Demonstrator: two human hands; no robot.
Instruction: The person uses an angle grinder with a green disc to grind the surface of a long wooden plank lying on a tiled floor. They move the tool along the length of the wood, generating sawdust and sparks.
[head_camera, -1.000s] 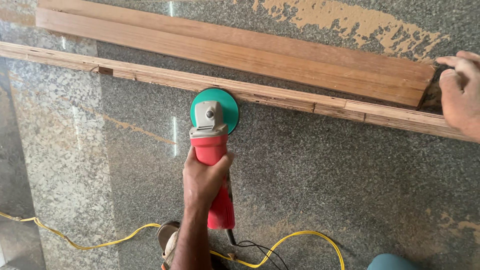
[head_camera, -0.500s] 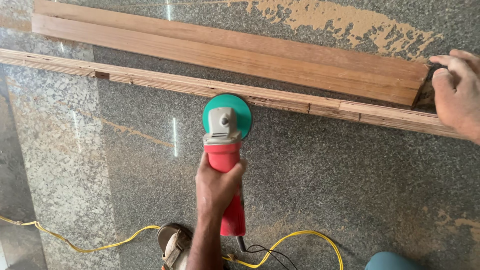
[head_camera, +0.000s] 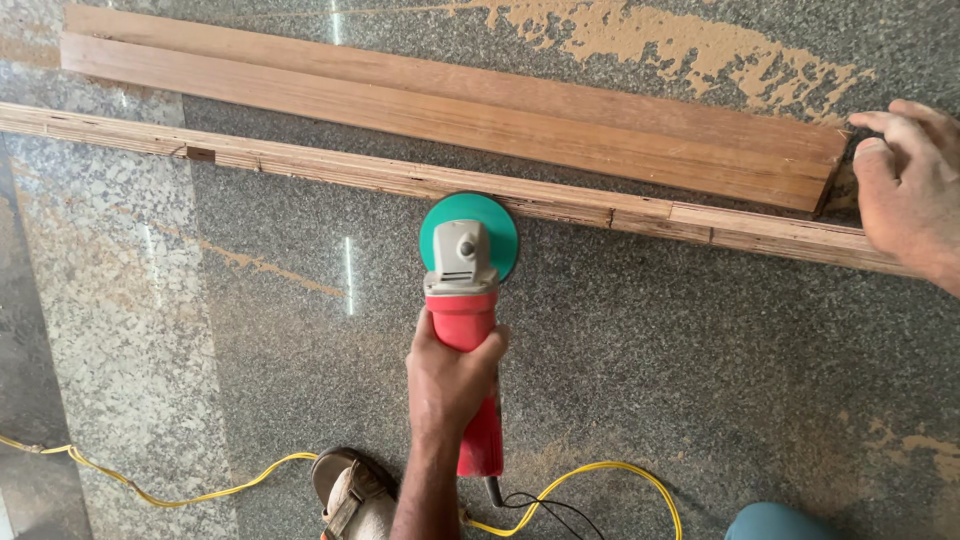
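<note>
Two hands are working: the left hand (head_camera: 450, 375) is gripping the red angle grinder (head_camera: 465, 330) tightly, while the right hand (head_camera: 905, 185) is pressing, fingers spread, on the wooden strip (head_camera: 330, 170).

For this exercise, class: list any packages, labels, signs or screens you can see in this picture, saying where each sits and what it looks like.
None of those show here.
What is in view instead: a red angle grinder with a green disc, held by one hand against a long wooden strip on the granite floor; a yellow cable trails along the bottom.
</note>
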